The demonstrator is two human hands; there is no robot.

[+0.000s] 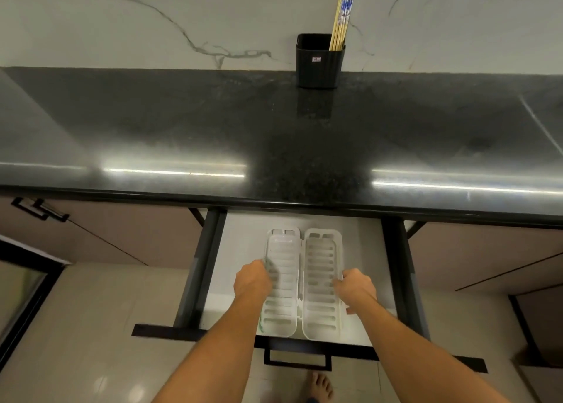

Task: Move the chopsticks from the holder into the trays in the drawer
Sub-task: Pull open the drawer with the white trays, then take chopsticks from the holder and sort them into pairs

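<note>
Chopsticks (342, 19): a bundle of pale wooden sticks with blue-and-white patterned tops, upper centre-right of the frame. They stand tilted in the right-hand corner of the holder, tops leaning right. They are well apart from both hands, across the full depth of the worktop.

Holder (318, 64): a black ribbed plastic tub with a small label on its front. It stands upright at the back of the worktop, against the veined marble wall (152, 22).

Worktop (182, 128): dark speckled polished stone spanning the middle of the frame.

Drawer (243, 238): pulled open below the worktop's front edge, lower centre. It has a pale floor and dark sides, with a dark bar handle (297, 360) on its front.

Left tray (281, 308) and right tray (323, 281): two long white slotted plastic trays. They lie side by side lengthwise in the drawer, touching or nearly so along their inner edges.

Left hand (253, 281): at the outer left rim of the left tray, fingers curled over that rim and gripping it.

Right hand (356, 285): at the outer right rim of the right tray, fingers curled on that rim and gripping it.

Cabinet handle (39, 209): a dark bar at the left edge, below the worktop.

Bare foot (320, 387): on the glossy tiled floor at bottom centre, below the drawer front.
</note>
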